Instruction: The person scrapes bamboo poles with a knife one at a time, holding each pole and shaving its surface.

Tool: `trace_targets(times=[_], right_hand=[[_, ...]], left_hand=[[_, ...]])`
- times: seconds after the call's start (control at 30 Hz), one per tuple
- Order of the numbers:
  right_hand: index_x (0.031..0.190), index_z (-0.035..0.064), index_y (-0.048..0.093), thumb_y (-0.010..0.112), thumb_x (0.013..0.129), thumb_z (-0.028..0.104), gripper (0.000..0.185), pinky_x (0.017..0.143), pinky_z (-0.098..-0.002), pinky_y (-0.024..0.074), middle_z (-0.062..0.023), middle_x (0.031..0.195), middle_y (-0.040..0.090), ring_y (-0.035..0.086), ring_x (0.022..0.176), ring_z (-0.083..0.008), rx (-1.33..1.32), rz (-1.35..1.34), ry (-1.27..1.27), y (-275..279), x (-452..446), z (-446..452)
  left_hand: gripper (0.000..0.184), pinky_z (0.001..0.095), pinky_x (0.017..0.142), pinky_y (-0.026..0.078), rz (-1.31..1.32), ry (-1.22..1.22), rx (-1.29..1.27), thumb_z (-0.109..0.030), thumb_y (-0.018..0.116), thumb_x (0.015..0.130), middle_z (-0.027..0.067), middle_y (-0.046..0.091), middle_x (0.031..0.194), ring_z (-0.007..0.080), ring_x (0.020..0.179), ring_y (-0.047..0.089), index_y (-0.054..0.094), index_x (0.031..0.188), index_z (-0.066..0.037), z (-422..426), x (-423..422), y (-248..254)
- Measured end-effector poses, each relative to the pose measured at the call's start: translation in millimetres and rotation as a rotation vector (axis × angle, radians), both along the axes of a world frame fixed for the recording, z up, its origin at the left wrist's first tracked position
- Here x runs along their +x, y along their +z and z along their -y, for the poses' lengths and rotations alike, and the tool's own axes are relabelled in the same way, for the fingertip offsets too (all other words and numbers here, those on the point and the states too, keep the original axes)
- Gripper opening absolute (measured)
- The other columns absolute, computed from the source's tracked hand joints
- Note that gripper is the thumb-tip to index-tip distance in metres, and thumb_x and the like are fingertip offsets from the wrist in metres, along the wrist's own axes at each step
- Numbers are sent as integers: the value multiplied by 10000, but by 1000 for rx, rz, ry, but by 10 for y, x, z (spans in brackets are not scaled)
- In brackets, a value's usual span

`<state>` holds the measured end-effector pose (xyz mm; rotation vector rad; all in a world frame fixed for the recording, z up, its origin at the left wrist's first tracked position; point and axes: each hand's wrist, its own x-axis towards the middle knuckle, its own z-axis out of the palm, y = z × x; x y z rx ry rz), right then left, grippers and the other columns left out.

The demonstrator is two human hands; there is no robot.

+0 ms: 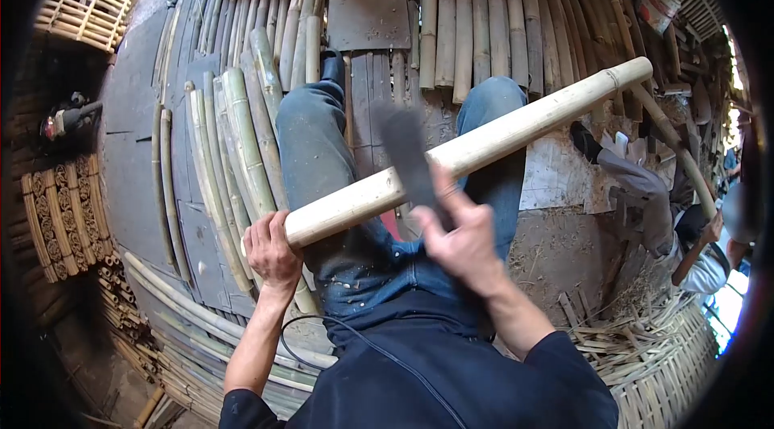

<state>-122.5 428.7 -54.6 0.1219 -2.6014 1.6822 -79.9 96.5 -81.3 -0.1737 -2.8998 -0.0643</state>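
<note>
A thick pale bamboo pole (516, 129) lies slantwise across my thighs, its left end lower than its right end in view. My left hand (272, 250) is wrapped round the pole's left end. Over the middle of the pole, my right hand (461, 239) grips a dark, wide-bladed tool (403, 147), blurred by motion. The blade crosses the pole and points up and to the left; whether it touches the pole I cannot tell. Part of the tool's handle is hidden by my right hand.
Bamboo poles (238, 135) lie on the floor to my left, and more stand in rows ahead beside a square board (369, 8). Bundled sticks (68, 219) are at far left. At right, another person (709, 247) holds a thin pole (685, 159). Woven baskets (661, 372) and shavings lie lower right.
</note>
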Motion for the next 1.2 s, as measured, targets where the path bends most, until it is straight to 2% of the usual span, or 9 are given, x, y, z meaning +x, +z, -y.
trace_targets(times=[0.2,0.3,0.43,0.5,0.9,1.0,1.1,1.13,1.2], right_hand=[[1674,58,444,776,973,75,775,955,-361,624,-241,1187,809,794,1053,-257,161,66,-338,65,-414,-953],[1670,8,425,771,982,48,771,1015,-355,596,-229,1238,792,767,1116,-236,131,92,-344,108,-478,-980],[1657,-53,410,770,986,26,766,1060,-349,569,-227,1327,753,732,1187,-224,45,87,-353,26,-420,-899],[1656,-64,404,770,986,25,769,1064,-343,563,-232,1351,741,723,1207,-229,-12,124,-374,30,-339,-852],[1667,-52,392,782,973,70,806,1068,-372,581,-264,1406,703,729,1214,-273,-91,346,-458,181,-482,-817],[1686,-20,374,776,975,61,821,981,-347,616,-225,1296,754,763,1078,-245,79,-42,-441,-134,-567,-953],[1672,-30,395,767,978,79,795,1009,-363,607,-257,1385,719,753,1179,-294,-150,306,-382,169,-484,-458],[1658,-5,439,767,971,97,768,965,-369,624,-274,1337,751,779,1126,-307,76,-21,-257,-201,-345,-322],[1670,110,472,785,945,111,789,887,-385,644,-315,1133,790,820,1022,-344,40,46,-124,71,-259,37]], left_hand=[[634,469,1056,492,107,-12,64,-105,804,721,121,691,1209,332,1142,672,670,1341,-92,8,-106,329],[952,472,1084,501,665,-52,173,-207,891,696,176,635,1363,369,1235,633,500,1552,-69,323,-248,567],[573,458,925,574,780,29,141,-229,910,708,122,754,1070,344,1018,727,702,1216,-66,403,-423,688],[339,461,836,570,210,13,157,-155,863,705,104,737,908,363,891,728,712,1002,-96,367,-370,548],[324,424,819,548,169,11,66,-128,797,670,80,693,906,314,890,683,699,979,-112,179,-437,205],[340,426,815,549,166,0,52,-122,801,661,80,697,909,316,896,687,704,986,-109,186,-408,188],[348,431,816,548,168,5,59,-111,804,654,93,698,911,327,900,687,702,987,-100,193,-423,173],[341,450,816,557,177,15,48,-127,809,676,114,701,908,347,891,690,706,998,-86,223,-417,154],[337,468,815,566,185,22,27,-144,814,697,134,703,904,367,882,694,710,1010,-73,217,-400,153]])
